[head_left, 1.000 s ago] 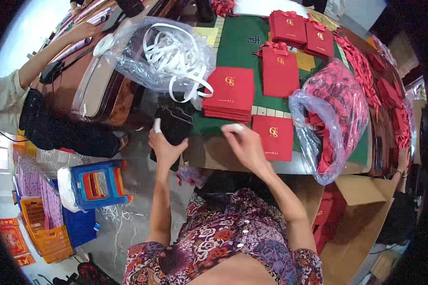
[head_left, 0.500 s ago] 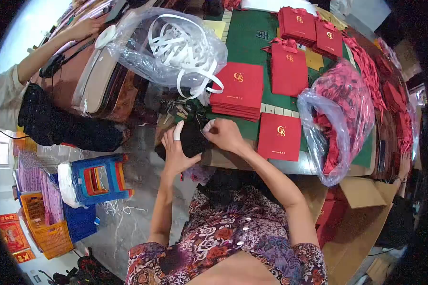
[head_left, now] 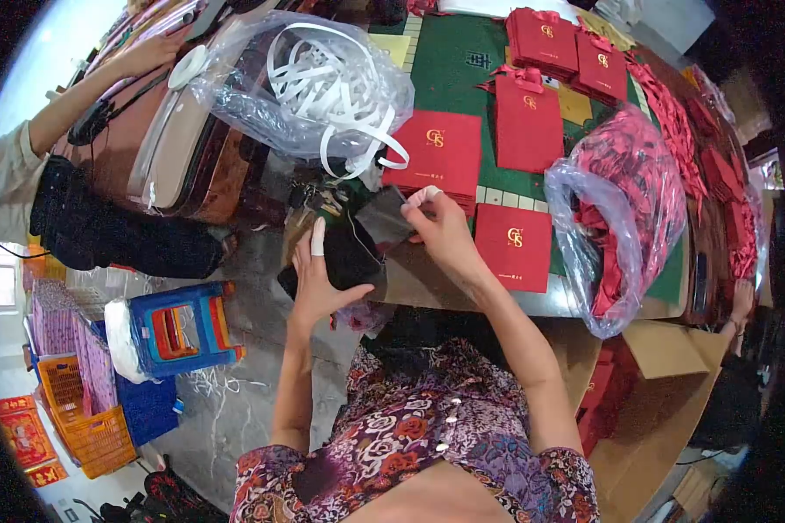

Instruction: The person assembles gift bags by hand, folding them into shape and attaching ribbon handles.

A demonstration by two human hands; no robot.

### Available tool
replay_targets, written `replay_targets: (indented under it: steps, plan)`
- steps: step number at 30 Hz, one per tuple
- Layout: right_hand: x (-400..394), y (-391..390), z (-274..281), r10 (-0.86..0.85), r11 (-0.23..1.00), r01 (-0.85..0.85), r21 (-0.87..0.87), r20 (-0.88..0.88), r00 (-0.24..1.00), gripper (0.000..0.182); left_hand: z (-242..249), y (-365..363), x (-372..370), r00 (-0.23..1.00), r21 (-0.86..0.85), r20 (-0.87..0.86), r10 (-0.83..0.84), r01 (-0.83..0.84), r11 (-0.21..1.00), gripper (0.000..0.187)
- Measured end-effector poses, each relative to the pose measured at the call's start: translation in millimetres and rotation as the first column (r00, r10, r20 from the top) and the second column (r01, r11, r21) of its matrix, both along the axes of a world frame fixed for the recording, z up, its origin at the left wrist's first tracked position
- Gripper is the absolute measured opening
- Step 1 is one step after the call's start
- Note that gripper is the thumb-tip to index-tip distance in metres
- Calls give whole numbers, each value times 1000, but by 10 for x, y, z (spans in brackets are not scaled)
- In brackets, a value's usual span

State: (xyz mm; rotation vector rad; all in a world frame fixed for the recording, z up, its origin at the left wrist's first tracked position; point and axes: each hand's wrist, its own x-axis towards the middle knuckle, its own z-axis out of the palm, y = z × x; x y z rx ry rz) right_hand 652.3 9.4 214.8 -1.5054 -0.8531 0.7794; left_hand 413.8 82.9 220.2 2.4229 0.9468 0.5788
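My left hand [head_left: 321, 283], fingers spread and one wrapped in white, rests against a black bag [head_left: 344, 257] at the table's near left corner. A dark, shiny flat piece [head_left: 384, 222] rises from the bag, and my right hand [head_left: 436, 225] pinches its upper right edge. What the piece is, I cannot make out. Just behind my right hand lies a stack of red cards [head_left: 436, 152] with gold lettering. To its right is a single red card [head_left: 514, 248].
A plastic bag of white ribbon [head_left: 336, 87] lies behind the black bag. Red bundles with ribbons [head_left: 529, 122] and a plastic bag of red ribbons [head_left: 628, 174] are at the right. A person's arm [head_left: 87, 96] reaches in at the upper left; another person's hand [head_left: 741, 301] shows far right.
My right hand has moved right and slightly up, drawing the dark flat piece out from the black bag. My left hand has shifted slightly left and stays at the bag.
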Motion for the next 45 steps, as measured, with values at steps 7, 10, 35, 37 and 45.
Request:
replay_targets:
  steps: [7, 10, 35, 37, 45]
  plan:
    - [-19, -22, 157, 36, 999, -40, -30, -131, 991, 25, 72, 77, 441, 998, 42, -46, -51, 53, 998, 113]
    - [-13, -21, 116, 28, 999, -33, -27, -142, 990, 25, 16, 101, 493, 996, 31, -74, -52, 54, 998, 100]
    - [-5, -21, 8, 62, 998, -65, -14, -136, 989, 22, 38, 118, 500, 998, -114, 51, -35, 41, 993, 97]
    - [10, -13, 6, 72, 997, -71, 10, -56, 996, 22, 75, 111, 476, 999, -139, 27, -31, 34, 990, 104]
    - [60, -43, 100, 153, 984, -159, -79, -80, 985, 13, 143, 11, 373, 979, -3, -206, -6, 6, 1000, 137]
